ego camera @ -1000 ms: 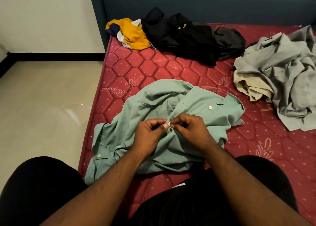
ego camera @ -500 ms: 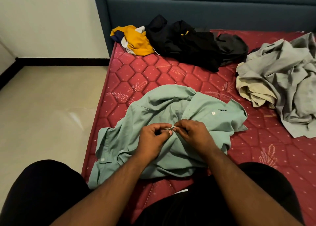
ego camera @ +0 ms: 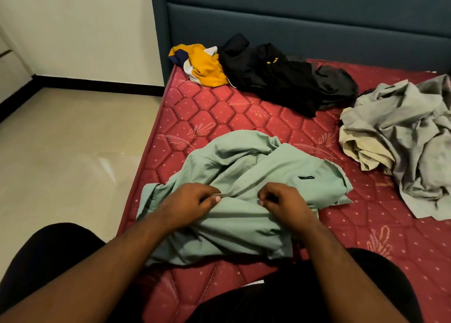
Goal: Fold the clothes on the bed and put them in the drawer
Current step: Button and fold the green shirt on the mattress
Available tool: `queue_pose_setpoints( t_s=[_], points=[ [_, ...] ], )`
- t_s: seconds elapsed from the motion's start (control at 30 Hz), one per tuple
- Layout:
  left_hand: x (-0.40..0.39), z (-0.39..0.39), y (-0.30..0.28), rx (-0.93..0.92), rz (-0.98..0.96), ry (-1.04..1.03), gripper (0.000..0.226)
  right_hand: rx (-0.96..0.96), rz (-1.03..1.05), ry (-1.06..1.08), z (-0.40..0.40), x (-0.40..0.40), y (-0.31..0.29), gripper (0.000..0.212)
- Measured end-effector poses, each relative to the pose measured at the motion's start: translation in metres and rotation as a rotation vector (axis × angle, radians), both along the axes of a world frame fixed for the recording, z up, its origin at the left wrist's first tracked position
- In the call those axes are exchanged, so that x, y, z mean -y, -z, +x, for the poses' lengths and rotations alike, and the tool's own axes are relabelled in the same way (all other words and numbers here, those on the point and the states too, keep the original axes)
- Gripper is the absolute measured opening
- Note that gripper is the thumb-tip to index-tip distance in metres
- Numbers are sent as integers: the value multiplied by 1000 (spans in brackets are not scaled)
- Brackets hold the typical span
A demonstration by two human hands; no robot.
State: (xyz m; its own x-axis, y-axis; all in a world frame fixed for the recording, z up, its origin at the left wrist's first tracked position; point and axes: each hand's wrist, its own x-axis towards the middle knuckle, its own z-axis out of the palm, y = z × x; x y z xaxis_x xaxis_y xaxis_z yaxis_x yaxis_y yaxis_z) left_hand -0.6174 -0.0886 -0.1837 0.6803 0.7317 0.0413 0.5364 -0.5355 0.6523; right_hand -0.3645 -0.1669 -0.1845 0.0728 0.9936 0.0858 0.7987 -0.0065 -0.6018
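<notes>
A crumpled mint-green button shirt (ego camera: 244,173) lies on the red quilted mattress (ego camera: 219,112) right in front of me. My left hand (ego camera: 188,204) pinches the shirt's front edge between thumb and fingers. My right hand (ego camera: 283,204) pinches the same edge a little to the right. The two hands are apart, with the fabric stretched between them. A small dark label shows on the shirt's chest.
A yellow, white and navy garment (ego camera: 202,63) and a black clothes pile (ego camera: 275,76) lie by the teal headboard (ego camera: 292,22). A grey and beige heap (ego camera: 402,137) sits at the right. Tiled floor (ego camera: 73,151) lies left of the bed. My dark-clad knees are at the bottom.
My hands, pinching together at one button, have moved apart along the shirt's front edge. The camera view has tilted, showing more of the headboard.
</notes>
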Motion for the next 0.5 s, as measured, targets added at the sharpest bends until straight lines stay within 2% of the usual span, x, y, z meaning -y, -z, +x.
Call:
queue_pose_setpoints(
  t_s=[0.07, 0.13, 0.2, 0.3, 0.4, 0.43, 0.5],
  points=[
    [-5, -15, 6, -180, 89, 23, 61, 34, -35, -113, -4, 0, 4, 2],
    [-6, -25, 12, -285, 166, -10, 82, 82, -64, -212, -10, -1, 6, 19],
    [-3, -30, 19, -291, 209, -45, 95, 123, -131, -262, -13, -2, 5, 28],
    [-4, -29, 21, -328, 203, -118, 89, 269, -218, -270, -14, -3, 3, 34],
    [-1, -12, 4, -407, 209, -210, 81, 473, -175, -232, -20, -1, 3, 43],
    [0, -1, -4, -398, 235, -241, 72, 504, -122, -188, -23, 0, 0, 41],
    [-1, 28, -19, -257, 273, -287, 52, 527, 51, -95, -28, 2, -5, 19]
  ],
)
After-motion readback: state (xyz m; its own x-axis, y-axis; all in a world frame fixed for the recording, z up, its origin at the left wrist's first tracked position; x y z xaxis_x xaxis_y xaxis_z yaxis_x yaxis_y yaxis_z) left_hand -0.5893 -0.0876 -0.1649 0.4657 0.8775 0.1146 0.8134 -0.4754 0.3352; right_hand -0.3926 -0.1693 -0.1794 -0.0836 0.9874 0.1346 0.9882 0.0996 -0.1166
